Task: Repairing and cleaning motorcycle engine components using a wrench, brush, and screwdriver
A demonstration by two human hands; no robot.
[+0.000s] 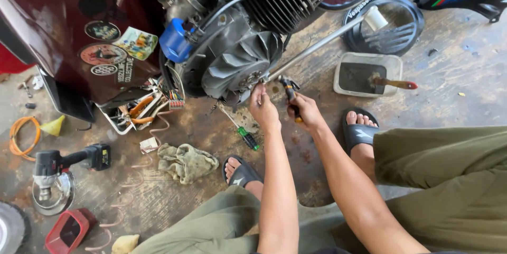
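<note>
left hand (263, 110) pinches at the fan hub (252, 78); right hand (304, 111) clamps pliers (289, 91). risk: pliers slipping off the small fastener, nicking fan blades or fingers.

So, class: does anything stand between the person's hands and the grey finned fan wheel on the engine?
Nothing visible does. The left hand already reaches the fan wheel at its hub; the right hand holds pliers just beside it.

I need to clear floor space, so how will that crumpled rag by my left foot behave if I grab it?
The rag lies in soft folds, so it will probably flop and drape. It looks like thin cloth, likely light. Its stained look suggests it may feel greasy.
</note>
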